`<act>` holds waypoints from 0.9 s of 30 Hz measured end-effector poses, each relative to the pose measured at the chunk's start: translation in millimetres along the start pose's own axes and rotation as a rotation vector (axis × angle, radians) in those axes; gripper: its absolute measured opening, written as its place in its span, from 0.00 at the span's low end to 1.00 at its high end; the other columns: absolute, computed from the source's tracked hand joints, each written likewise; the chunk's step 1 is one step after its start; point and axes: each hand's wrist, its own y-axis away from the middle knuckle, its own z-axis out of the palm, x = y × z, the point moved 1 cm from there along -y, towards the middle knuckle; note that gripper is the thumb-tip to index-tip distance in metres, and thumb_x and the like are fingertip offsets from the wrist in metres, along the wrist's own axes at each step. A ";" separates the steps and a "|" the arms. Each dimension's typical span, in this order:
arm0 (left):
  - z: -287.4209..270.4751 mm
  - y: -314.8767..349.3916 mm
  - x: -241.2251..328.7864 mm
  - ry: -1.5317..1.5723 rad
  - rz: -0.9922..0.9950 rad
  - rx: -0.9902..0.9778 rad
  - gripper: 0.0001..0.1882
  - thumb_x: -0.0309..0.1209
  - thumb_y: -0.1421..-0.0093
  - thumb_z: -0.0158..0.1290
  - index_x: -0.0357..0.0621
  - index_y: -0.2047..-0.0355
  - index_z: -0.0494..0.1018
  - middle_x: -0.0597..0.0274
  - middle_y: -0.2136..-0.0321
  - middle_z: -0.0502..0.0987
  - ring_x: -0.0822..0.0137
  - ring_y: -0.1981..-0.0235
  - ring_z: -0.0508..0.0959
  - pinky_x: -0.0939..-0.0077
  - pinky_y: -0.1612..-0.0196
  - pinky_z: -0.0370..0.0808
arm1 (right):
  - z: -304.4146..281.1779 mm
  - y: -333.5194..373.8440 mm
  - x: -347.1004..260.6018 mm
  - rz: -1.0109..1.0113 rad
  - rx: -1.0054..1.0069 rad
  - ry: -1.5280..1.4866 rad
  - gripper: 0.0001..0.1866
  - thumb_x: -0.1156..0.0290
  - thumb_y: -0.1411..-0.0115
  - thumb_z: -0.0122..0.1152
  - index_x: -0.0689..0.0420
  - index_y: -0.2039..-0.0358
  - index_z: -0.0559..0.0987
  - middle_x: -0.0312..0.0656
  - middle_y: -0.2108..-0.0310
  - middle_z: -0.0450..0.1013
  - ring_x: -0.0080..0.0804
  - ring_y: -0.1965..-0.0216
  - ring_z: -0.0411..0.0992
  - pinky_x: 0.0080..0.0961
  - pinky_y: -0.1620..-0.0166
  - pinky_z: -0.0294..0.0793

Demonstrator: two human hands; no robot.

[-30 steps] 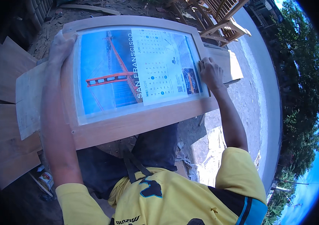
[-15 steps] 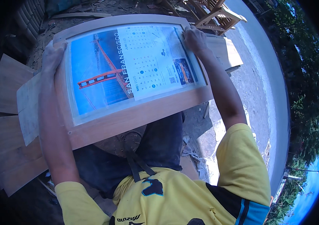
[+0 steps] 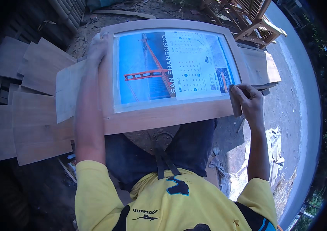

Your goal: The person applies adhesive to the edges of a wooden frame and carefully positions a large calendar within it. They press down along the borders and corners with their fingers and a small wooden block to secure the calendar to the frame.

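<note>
A wooden frame (image 3: pixel 144 122) rests over my lap, tilted. Inside it lies a clear pane over a wall calendar (image 3: pixel 194 69) that carries a picture of a red bridge. At the frame's far left corner, my left hand (image 3: pixel 97 48) is wrapped over the edge and grips it. My right hand (image 3: pixel 250 101) is at the near right corner, thumb and fingers pinched on a small brown strip (image 3: pixel 236 104) that looks like folded sandpaper. The strip lies against the frame's right end; its exact contact is hard to make out.
Thin wooden boards (image 3: pixel 36 127) are stacked on the left, and a pale board (image 3: pixel 69 90) sticks out beside the frame. Slatted wooden furniture (image 3: pixel 256 23) stands far right, with another board (image 3: pixel 261 65) below it. White crumpled sheeting (image 3: pixel 273 146) lies on the ground at right.
My right hand has come from the far right corner toward me to the near right corner, and the brown strip now shows in it. The frame appears farther right in view; my left hand keeps its hold.
</note>
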 end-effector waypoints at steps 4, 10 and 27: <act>-13.8 8.5 -23.7 -0.141 0.159 -0.031 0.26 0.45 0.24 0.38 0.38 0.42 0.74 0.35 0.45 0.78 0.35 0.40 0.75 0.45 0.37 0.71 | 125.6 6.5 -58.4 -0.118 -0.204 -0.203 0.12 0.68 0.31 0.66 0.65 0.58 0.84 0.39 0.73 0.82 0.18 0.71 0.77 0.22 0.65 0.76; -3.9 21.1 -36.1 -0.108 0.118 0.090 0.24 0.43 0.25 0.39 0.38 0.50 0.78 0.34 0.51 0.80 0.34 0.47 0.78 0.44 0.42 0.74 | 277.4 -44.8 -137.8 -0.378 -0.318 0.043 0.16 0.62 0.30 0.60 0.66 0.59 0.80 0.58 0.71 0.81 0.53 0.67 0.82 0.46 0.59 0.79; -25.2 42.4 -33.1 -0.060 0.001 0.104 0.23 0.43 0.26 0.41 0.38 0.51 0.80 0.33 0.53 0.81 0.33 0.48 0.79 0.44 0.43 0.73 | 350.3 -85.9 -164.5 -0.454 -0.174 0.141 0.14 0.66 0.34 0.56 0.65 0.59 0.79 0.60 0.64 0.82 0.63 0.60 0.81 0.54 0.53 0.78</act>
